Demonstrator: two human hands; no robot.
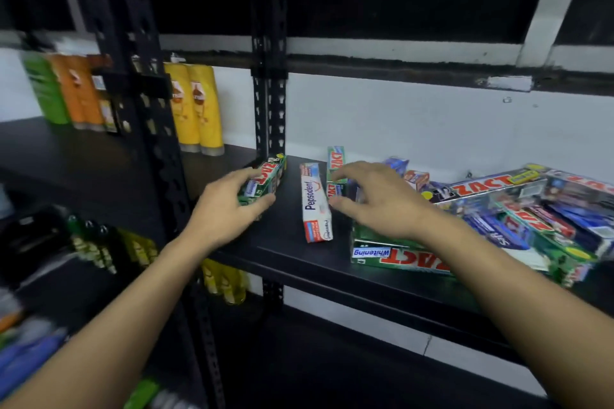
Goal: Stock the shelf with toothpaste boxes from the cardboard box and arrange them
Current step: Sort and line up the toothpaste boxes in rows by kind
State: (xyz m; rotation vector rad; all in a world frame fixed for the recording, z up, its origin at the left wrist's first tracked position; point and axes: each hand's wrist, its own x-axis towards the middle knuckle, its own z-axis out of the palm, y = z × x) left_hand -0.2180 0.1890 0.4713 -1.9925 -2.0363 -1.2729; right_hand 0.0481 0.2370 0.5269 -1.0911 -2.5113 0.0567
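The left hand has its fingers curled round a green toothpaste box on the shelf, close before a black post; a white toothpaste box lies between both hands; the right hand arches its fingers over another green box, grasping or not I cannot tell; a loose heap of boxes crowds to their right; yellow bottles stand beyond the left fingers.
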